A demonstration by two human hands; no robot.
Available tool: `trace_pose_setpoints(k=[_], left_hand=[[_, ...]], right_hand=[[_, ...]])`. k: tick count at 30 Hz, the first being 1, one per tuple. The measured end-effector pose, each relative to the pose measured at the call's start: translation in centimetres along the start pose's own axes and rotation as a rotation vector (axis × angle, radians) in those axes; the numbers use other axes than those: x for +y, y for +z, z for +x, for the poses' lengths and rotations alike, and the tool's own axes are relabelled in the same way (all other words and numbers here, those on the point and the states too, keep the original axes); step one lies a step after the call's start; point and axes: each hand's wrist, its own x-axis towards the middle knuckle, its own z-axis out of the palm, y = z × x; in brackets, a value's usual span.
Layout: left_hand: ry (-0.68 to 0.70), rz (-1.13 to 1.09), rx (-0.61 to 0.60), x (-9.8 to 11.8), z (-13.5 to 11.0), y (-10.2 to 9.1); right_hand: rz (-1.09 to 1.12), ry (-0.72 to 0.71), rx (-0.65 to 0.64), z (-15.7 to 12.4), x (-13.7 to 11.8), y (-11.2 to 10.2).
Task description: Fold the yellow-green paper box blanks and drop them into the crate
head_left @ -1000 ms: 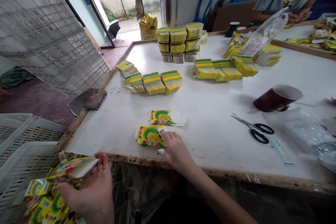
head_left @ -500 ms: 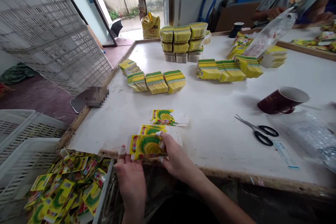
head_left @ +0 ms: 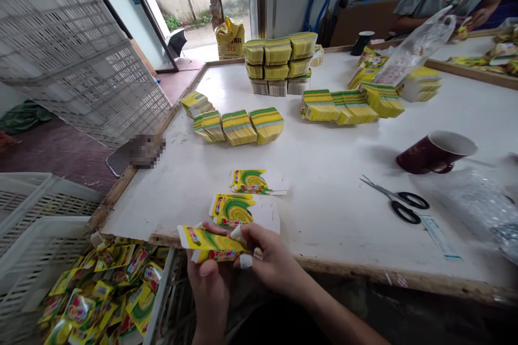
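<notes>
A yellow and green printed carton (head_left: 218, 247) is between both hands at the table's front edge, its white end flap at the left. My left hand (head_left: 210, 285) grips it from below and behind, thumb on the near side. My right hand (head_left: 265, 253) pinches its right end, with white covers on the fingertips. Just beyond lies a small pile of flat cartons (head_left: 237, 209) on the table, and a second flat pile (head_left: 251, 180) sits farther back.
At lower left a white crate (head_left: 162, 285) holds many cartons. Bundled carton stacks (head_left: 253, 126) stand across the table. Scissors (head_left: 399, 202), a maroon mug (head_left: 435, 153) and clear plastic (head_left: 473, 210) lie at right. A co-worker (head_left: 453, 5) sits at the far right.
The carton has come off the near pile, closer to me, and tilted so its printed side faces me. My left fingers have closed around it; my right hand has moved down.
</notes>
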Motion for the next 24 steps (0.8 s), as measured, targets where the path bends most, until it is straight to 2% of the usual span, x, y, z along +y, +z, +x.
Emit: trace_pose_setpoints(k=[4,7,10,12,14,16,17,19,21,22,23,24], left_hand=[[0.047,0.102,-0.006,-0.2,0.0,-1.2],[0.043,0.126,-0.074,1.2,0.8,-2.0],[0.165,0.232,-0.264,3.7,1.8,-3.0],[0.273,0.473,-0.42,5.1,2.2,-3.5],[0.323,0.771,-0.535,5.5,2.2,-3.5],[0.286,0.975,-0.656,4.9,1.9,-3.1],[0.251,1.025,-0.703,4.3,1.7,-2.8],[0.205,1.082,-0.733,3.0,1.3,-2.3],[0.251,1.137,-0.664,1.9,0.8,-2.1],[0.289,1.162,-0.625,1.4,0.5,-2.1],[0.325,1.176,-0.607,1.1,0.2,-2.1],[0.355,1.174,-0.612,0.8,0.0,-2.1]], right_hand=[[-0.167,-0.069,0.065,0.0,-0.1,-1.7],[-0.297,-0.183,0.084,-0.1,-0.1,-3.0],[-0.6,-0.361,0.121,-0.1,-0.4,-4.0],[-0.789,-0.465,0.1,-0.3,-1.0,-4.1],[-0.847,-0.537,0.014,-0.5,-1.6,-3.7],[-0.804,-0.574,-0.058,-0.8,-2.0,-2.9],[-0.765,-0.569,-0.045,-0.9,-1.9,-2.5],[-0.653,-0.501,0.119,-1.1,-1.5,-1.9],[-0.457,-0.339,0.317,-1.0,-0.9,-1.7],[-0.32,-0.239,0.363,-1.0,-0.6,-1.6],[-0.172,-0.133,0.355,-0.8,-0.4,-1.6],[-0.033,-0.029,0.295,-0.7,-0.3,-1.6]])
